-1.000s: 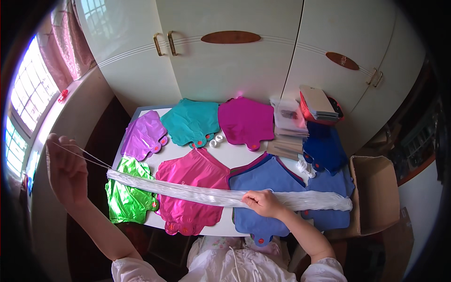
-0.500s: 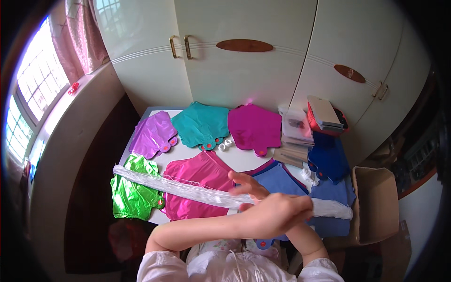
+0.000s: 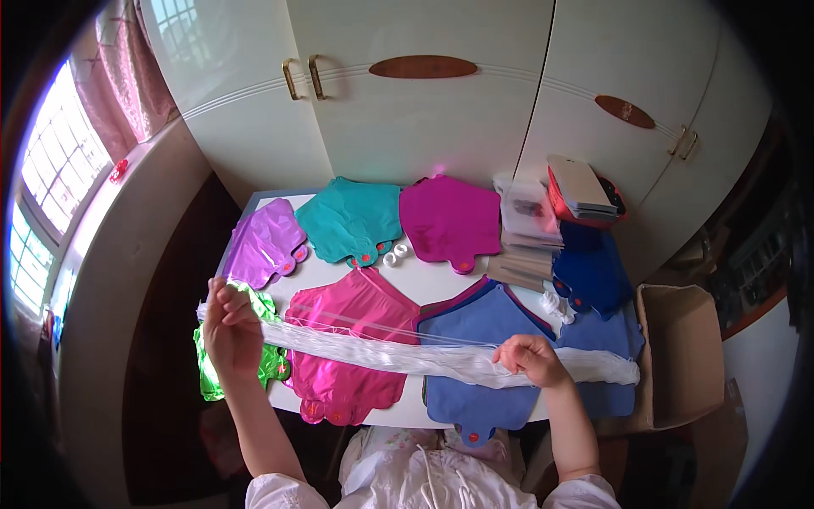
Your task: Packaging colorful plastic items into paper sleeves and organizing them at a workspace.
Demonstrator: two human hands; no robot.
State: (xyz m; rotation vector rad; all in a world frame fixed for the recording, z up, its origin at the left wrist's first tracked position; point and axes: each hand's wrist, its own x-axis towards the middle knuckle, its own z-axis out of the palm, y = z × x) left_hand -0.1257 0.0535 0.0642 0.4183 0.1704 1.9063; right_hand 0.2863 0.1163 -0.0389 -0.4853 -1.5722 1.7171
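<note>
A long bundle of white thread (image 3: 381, 355) lies across the foil pieces, from the left of the table to its right edge. My left hand (image 3: 233, 331) is raised over its left end, fingers curled together. My right hand (image 3: 530, 360) is closed in a pinch above the bundle's right part. A few thin white strands run between both hands, just above the bundle. Under it lie a green foil piece (image 3: 210, 373), a pink foil piece (image 3: 343, 386) and a blue piece (image 3: 475, 407), each flat with a scalloped edge.
Purple (image 3: 263, 242), teal (image 3: 352, 216) and magenta (image 3: 449, 220) pieces line the back. Two small white rings (image 3: 395, 254) sit by the teal one. Flat packets (image 3: 530, 220) and a red basket (image 3: 623, 208) stand back right, an open cardboard box (image 3: 682, 356) beside the table.
My hands were crossed over the bundle's right part. My left hand has swung far left and my right hand now sits apart from it, with strands stretched between them.
</note>
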